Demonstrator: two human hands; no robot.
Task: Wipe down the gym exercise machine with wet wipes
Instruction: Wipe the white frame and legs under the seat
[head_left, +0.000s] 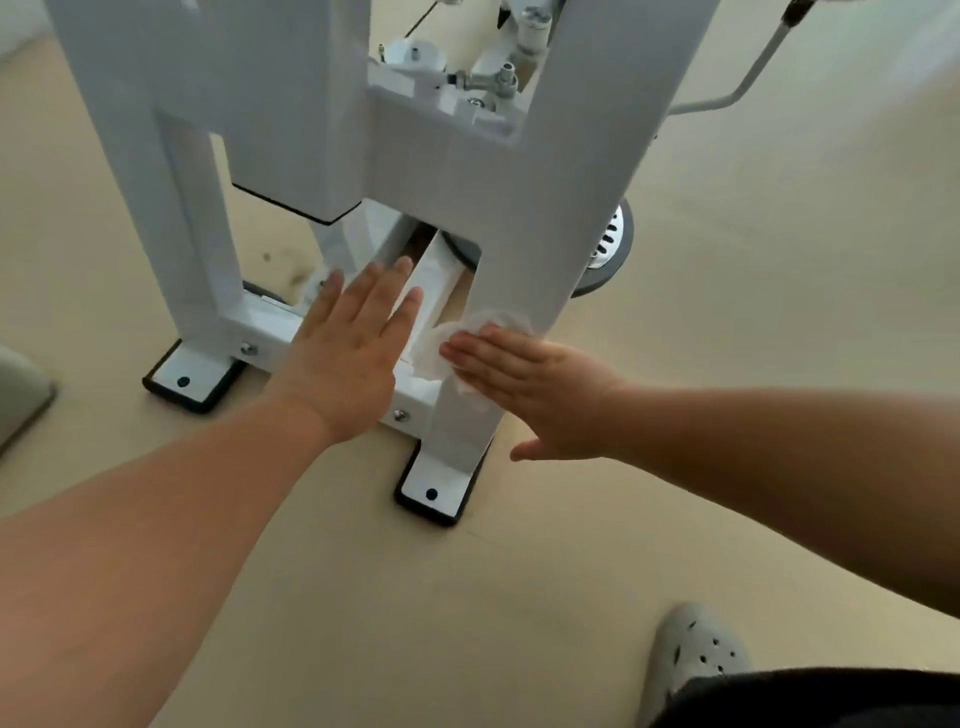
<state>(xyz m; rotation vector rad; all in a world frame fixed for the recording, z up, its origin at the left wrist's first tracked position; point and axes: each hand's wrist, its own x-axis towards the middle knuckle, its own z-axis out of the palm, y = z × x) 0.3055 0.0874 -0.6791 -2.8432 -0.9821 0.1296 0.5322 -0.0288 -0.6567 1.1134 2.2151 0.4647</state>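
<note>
Half wet wipe (470, 326) hidden under right hand (540, 395); machine (519, 208) top cropped.

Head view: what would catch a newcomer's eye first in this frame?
The white machine frame fills the centre. The right hand presses a wet wipe flat against its nearer post, low down, while the left hand is spread open over the base bar. A grey clog shows bottom right.

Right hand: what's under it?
The right hand presses a white wet wipe flat against the machine's white upright post. Crumpled wipe edges show above and below the fingers; how much lies under the palm is covered.
</note>
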